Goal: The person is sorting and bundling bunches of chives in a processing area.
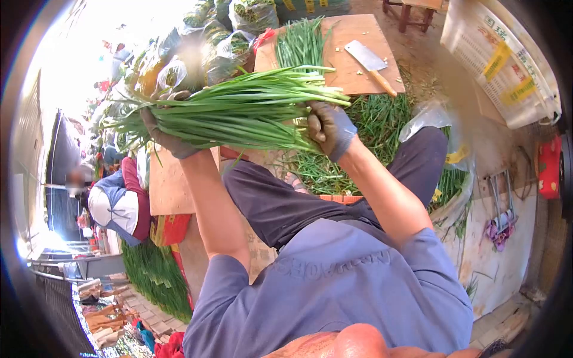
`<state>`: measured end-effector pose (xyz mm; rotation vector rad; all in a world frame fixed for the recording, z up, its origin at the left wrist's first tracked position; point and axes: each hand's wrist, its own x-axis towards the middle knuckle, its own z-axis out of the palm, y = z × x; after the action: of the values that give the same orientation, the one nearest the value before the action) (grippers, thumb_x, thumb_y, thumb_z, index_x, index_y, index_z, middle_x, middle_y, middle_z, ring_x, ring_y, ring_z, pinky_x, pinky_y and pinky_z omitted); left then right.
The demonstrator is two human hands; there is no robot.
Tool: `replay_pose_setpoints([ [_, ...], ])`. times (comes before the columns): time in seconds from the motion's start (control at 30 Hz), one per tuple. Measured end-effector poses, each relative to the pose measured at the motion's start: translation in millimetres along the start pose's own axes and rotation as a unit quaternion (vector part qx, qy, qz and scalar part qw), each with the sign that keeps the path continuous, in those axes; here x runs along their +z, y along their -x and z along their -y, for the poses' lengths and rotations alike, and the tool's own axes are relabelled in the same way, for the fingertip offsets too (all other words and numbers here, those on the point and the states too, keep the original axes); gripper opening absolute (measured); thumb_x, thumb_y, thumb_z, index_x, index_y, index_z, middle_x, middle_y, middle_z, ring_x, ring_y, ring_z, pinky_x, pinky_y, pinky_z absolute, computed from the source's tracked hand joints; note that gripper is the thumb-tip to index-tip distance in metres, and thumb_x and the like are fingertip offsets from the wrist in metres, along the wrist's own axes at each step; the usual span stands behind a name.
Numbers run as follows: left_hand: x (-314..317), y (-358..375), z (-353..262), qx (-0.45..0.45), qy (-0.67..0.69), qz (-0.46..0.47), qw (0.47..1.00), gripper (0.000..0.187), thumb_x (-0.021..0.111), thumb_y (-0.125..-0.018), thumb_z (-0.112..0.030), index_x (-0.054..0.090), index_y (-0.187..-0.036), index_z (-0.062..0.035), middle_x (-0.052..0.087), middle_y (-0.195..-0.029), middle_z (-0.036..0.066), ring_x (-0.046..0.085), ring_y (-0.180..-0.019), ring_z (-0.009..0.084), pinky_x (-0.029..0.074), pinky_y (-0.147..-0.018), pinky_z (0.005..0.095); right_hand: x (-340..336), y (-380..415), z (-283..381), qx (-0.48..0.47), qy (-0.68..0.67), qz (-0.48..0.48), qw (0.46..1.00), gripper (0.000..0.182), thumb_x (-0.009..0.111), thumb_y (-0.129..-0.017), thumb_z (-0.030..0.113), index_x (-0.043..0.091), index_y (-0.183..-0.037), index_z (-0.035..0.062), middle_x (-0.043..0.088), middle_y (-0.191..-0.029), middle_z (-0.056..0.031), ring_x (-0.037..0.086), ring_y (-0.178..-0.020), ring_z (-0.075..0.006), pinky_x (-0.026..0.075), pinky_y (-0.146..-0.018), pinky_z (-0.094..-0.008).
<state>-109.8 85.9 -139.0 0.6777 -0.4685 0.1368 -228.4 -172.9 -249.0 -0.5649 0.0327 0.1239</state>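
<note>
A big bundle of garlic chives is held up in front of me, its green leaf tips to the left and pale stalk ends to the right. My left hand, in a dark glove, is closed around the leafy end. At the stalk end, my right hand, also gloved, has its fingers curled in against the stalks. Behind the bundle, more chives lie on a wooden board. A cleaver with a wooden handle rests on the same board, among small cut pieces.
Loose green trimmings are heaped below the board. Filled plastic bags stand at the back left. Another person bends over at the left, near a pile of chives. A printed white sack is at the upper right.
</note>
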Motion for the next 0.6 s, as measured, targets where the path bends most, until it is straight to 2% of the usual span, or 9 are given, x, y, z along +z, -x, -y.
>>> replay_pose_setpoints([
  [0.03, 2, 2, 0, 0.013, 0.02, -0.013, 1.0, 0.04, 0.049, -0.098, -0.044, 0.062, -0.086, -0.0074, 0.063, -0.08, 0.009, 0.062, -0.076, 0.0242, 0.052, -0.078, 0.0416, 8, -1, -4, -0.017, 0.057, -0.013, 0.998, 0.02, 0.051, -0.101, 0.023, 0.06, -0.097, 0.0058, 0.036, -0.046, 0.0028, 0.029, -0.035, -0.0088, 0.027, -0.04, -0.022],
  [0.13, 12, 10, 9, 0.015, -0.04, -0.02, 0.999, 0.035, 0.051, -0.097, -0.042, 0.061, -0.089, -0.0096, 0.058, -0.077, 0.004, 0.056, -0.073, 0.0211, 0.05, -0.078, 0.0383, 30, 14, 4, -0.033, 0.108, 0.08, 0.99, 0.025, 0.049, -0.102, 0.025, 0.057, -0.091, 0.004, 0.039, -0.048, 0.0006, 0.033, -0.038, -0.0093, 0.031, -0.041, -0.0242],
  [0.2, 1, 6, 9, -0.041, 0.085, 0.046, 0.994, 0.033, 0.053, -0.097, -0.04, 0.06, -0.09, -0.0092, 0.058, -0.076, 0.005, 0.057, -0.073, 0.0199, 0.049, -0.078, 0.0374, 21, 22, 14, -0.071, -0.067, 0.21, 0.973, 0.032, 0.046, -0.104, 0.033, 0.053, -0.084, 0.0089, 0.041, -0.051, 0.0024, 0.037, -0.043, -0.0074, 0.028, -0.042, -0.0229],
  [0.27, -18, 3, 2, -0.056, 0.147, 0.033, 0.987, 0.033, 0.053, -0.097, -0.039, 0.055, -0.089, -0.0075, 0.057, -0.078, 0.008, 0.06, -0.077, 0.0233, 0.049, -0.081, 0.041, -3, 39, 24, -0.116, 0.062, 0.136, 0.982, 0.034, 0.051, -0.102, 0.038, 0.056, -0.088, 0.008, 0.047, -0.056, 0.0012, 0.041, -0.046, -0.0068, 0.031, -0.044, -0.0222],
  [0.37, -29, 2, 0, -0.015, 0.059, 0.014, 0.998, 0.034, 0.053, -0.096, -0.042, 0.054, -0.088, -0.0087, 0.057, -0.077, 0.007, 0.06, -0.075, 0.0231, 0.05, -0.081, 0.04, -7, 61, 10, 0.006, 0.368, -0.074, 0.927, 0.036, 0.058, -0.098, 0.04, 0.061, -0.095, 0.0046, 0.052, -0.062, -0.0008, 0.044, -0.053, -0.0054, 0.036, -0.049, -0.0213],
  [0.4, -30, 0, 1, -0.027, 0.102, 0.046, 0.993, 0.034, 0.053, -0.096, -0.042, 0.054, -0.088, -0.0086, 0.058, -0.079, 0.007, 0.06, -0.076, 0.0236, 0.05, -0.082, 0.0411, -5, 63, 1, -0.001, 0.379, -0.076, 0.922, 0.036, 0.065, -0.094, 0.038, 0.065, -0.1, 0.0026, 0.055, -0.067, -0.0013, 0.046, -0.06, -0.0045, 0.038, -0.053, -0.0203],
  [0.47, -31, -2, 5, -0.048, 0.133, 0.069, 0.988, 0.034, 0.052, -0.096, -0.042, 0.054, -0.088, -0.0086, 0.059, -0.079, 0.008, 0.061, -0.077, 0.0243, 0.05, -0.084, 0.0423, -1, 56, -21, -0.119, 0.518, -0.068, 0.845, 0.029, 0.068, -0.094, 0.031, 0.063, -0.105, 0.0054, 0.05, -0.067, 0.0046, 0.041, -0.056, -0.0048, 0.035, -0.052, -0.0195],
  [0.57, -21, 3, 6, -0.052, 0.091, 0.049, 0.993, 0.033, 0.051, -0.097, -0.041, 0.054, -0.088, -0.0088, 0.059, -0.078, 0.009, 0.062, -0.077, 0.0249, 0.051, -0.086, 0.0427, -17, 31, -54, -0.132, 0.458, -0.021, 0.879, 0.028, 0.066, -0.095, 0.033, 0.063, -0.103, 0.0063, 0.053, -0.067, 0.0025, 0.044, -0.054, -0.0061, 0.035, -0.049, -0.0205],
  [0.6, -11, 8, 9, -0.043, 0.072, 0.042, 0.996, 0.033, 0.051, -0.097, -0.04, 0.055, -0.088, -0.0088, 0.059, -0.078, 0.009, 0.063, -0.077, 0.0252, 0.051, -0.086, 0.0429, -10, 30, -46, -0.083, 0.398, -0.023, 0.913, 0.029, 0.065, -0.095, 0.034, 0.062, -0.101, 0.0054, 0.054, -0.066, 0.0008, 0.045, -0.054, -0.007, 0.036, -0.049, -0.0213],
])
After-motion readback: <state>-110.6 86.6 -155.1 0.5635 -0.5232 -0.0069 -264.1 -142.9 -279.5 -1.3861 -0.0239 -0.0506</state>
